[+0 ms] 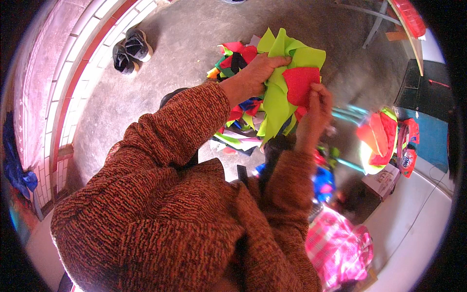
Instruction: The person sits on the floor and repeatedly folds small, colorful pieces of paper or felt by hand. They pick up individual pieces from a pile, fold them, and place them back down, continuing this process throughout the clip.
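Note:
My left hand (pixel 257 74) grips a large piece of lime-green cloth (pixel 277 109), its thumb lying on top near the upper edge. The cloth hangs in loose folds with pointed corners. A smaller red cloth piece (pixel 299 83) lies against its right side. My right hand (pixel 315 113) pinches the lower right edge of the red piece between thumb and fingers. Beneath the held cloth, a heap of mixed fabric scraps (pixel 235 115) in red, green, black, blue and white shows in part; the lime-green cloth hides the rest.
Dark shoes (pixel 132 51) stand on the grey floor at the far left. To the right are a stack of red and yellow-green cloth (pixel 378 138), turquoise bars (pixel 351 165), a cardboard box (pixel 382 181) and red packets (pixel 407 158). Pink checked fabric (pixel 336 246) lies near my right arm.

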The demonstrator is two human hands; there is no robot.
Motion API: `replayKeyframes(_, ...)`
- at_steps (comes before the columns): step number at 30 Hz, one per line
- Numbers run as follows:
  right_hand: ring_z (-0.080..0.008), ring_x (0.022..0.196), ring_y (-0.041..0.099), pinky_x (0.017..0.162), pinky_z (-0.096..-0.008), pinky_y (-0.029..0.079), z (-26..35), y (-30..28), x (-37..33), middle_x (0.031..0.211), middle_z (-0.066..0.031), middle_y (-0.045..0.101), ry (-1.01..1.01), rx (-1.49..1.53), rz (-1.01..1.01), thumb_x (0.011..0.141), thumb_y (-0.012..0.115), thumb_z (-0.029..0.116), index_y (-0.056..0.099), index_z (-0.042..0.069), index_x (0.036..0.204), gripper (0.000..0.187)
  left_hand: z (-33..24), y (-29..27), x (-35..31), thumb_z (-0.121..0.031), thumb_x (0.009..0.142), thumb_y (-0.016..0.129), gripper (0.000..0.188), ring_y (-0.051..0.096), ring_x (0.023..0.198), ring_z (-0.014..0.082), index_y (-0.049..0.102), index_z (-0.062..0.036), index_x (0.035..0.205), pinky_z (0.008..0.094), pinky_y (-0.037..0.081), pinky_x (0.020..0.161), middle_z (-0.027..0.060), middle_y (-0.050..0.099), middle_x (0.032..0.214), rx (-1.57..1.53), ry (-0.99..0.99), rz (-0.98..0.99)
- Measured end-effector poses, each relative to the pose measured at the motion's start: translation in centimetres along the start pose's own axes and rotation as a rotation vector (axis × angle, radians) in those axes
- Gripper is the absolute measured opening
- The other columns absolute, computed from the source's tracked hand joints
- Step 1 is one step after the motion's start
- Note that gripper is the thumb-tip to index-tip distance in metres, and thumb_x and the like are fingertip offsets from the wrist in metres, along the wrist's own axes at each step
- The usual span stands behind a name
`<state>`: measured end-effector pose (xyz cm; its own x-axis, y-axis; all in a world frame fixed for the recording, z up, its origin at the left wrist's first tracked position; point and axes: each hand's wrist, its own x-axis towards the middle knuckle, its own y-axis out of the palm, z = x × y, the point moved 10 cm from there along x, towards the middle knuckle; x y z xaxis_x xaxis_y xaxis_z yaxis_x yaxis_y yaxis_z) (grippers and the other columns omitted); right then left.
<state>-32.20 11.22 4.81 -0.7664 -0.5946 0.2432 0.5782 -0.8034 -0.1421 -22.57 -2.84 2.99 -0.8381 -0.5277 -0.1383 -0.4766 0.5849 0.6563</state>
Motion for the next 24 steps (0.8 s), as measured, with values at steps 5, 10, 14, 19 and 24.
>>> replayKeyframes(5, -0.0316, 0.118, 0.041, 0.099, -0.0411, 0.035, 4.6, 3.3, -0.1, 0.13, -0.0157, 0.041, -0.182, -0.238, 0.144, 0.064, 0.074, 0.017, 0.056, 0.009, 0.114, 0.054, -0.6, 0.2, -1.1, 0.001, 0.059, 0.075, 0.072, 0.05, 0.113, 0.0351, 0.045, -0.0062, 0.124, 0.0387, 0.041, 0.095, 0.0181, 0.051, 0.121, 0.176, -0.087, 0.086)
replayKeyframes(10, -0.0357, 0.12, 0.039, 0.1, -0.0436, 0.034, 5.4, 3.9, -0.5, 0.136, -0.0177, 0.036, -0.25, -0.457, 0.116, 0.058, 0.077, 0.015, 0.056, 0.01, 0.116, 0.062, -2.6, 0.2, -0.8, -0.015, 0.079, 0.063, 0.031, 0.062, 0.08, 0.0226, 0.055, -0.0039, 0.106, 0.0351, 0.052, 0.069, 0.01, 0.062, 0.097, 0.359, 0.344, 0.044)
replayKeyframes(14, -0.0344, 0.116, 0.043, 0.098, -0.042, 0.035, 4.5, 2.8, -0.8, 0.129, -0.0171, 0.045, -0.302, -0.483, 0.058, 0.062, 0.076, 0.012, 0.06, 0.009, 0.108, 0.049, -1.9, 0.3, -1.0, -0.018, 0.082, 0.062, 0.024, 0.064, 0.072, 0.0193, 0.058, -0.0037, 0.102, 0.0339, 0.054, 0.063, 0.0076, 0.064, 0.091, 0.219, 0.162, -0.002)
replayKeyframes(19, -0.0323, 0.111, 0.047, 0.096, -0.041, 0.037, 2.8, 1.9, -0.7, 0.121, -0.0169, 0.052, -0.18, -0.355, 0.033, 0.064, 0.076, 0.011, 0.063, 0.007, 0.097, 0.036, 1.2, 0.6, -0.7, -0.017, 0.08, 0.065, 0.043, 0.06, 0.096, 0.0177, 0.051, -0.0074, 0.119, 0.0299, 0.05, 0.083, 0.0076, 0.06, 0.108, -0.113, -0.252, 0.025)
replayKeyframes(24, -0.0307, 0.115, 0.046, 0.096, -0.0388, 0.038, 3.8, 3.0, -0.9, 0.126, -0.0173, 0.047, -0.202, -0.356, 0.069, 0.068, 0.074, 0.009, 0.062, 0.006, 0.1, 0.035, 0.8, 0.9, -0.4, -0.015, 0.079, 0.065, 0.033, 0.063, 0.084, 0.0147, 0.056, -0.0048, 0.109, 0.0287, 0.053, 0.071, 0.006, 0.063, 0.098, -0.11, -0.162, 0.04)
